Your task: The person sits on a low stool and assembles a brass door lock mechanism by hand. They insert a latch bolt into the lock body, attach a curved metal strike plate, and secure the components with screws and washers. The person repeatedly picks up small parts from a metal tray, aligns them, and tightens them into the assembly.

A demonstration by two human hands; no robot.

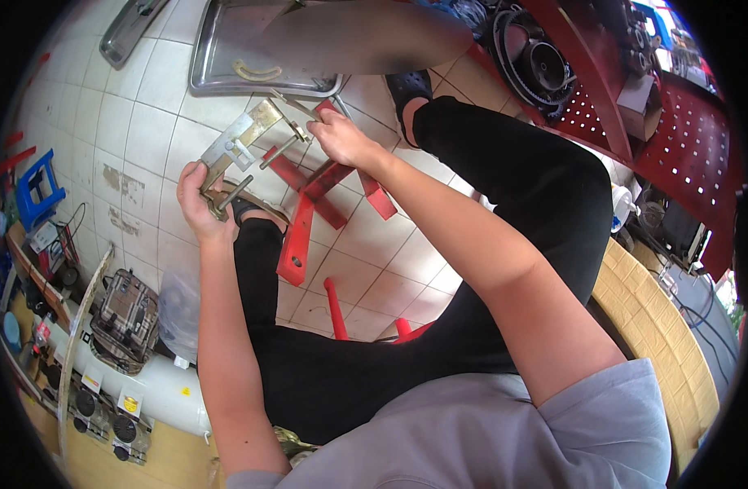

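A metal bracket-like fixture [231, 140] of flat plates and long bolts is held out in front of me, tilted, above the floor. My left hand [199, 204] is closed around its near left end, next to a bolt [237, 192]. At the far right end, my right hand [340, 138] is closed on a bar [292, 104] of the same fixture, its fingers partly hidden. Below and beyond the fixture stands a red metal stand [305, 191] with crossed arms; I cannot tell whether the fixture touches it.
A steel tray [196, 69] holds a curved brass-coloured piece [257, 71]; a smaller tray [117, 41] lies farther left. Part of the far edge is blurred. At right stands a red perforated rack [582, 122]. A blue stool [40, 191] and camouflage bag [125, 314] are at left.
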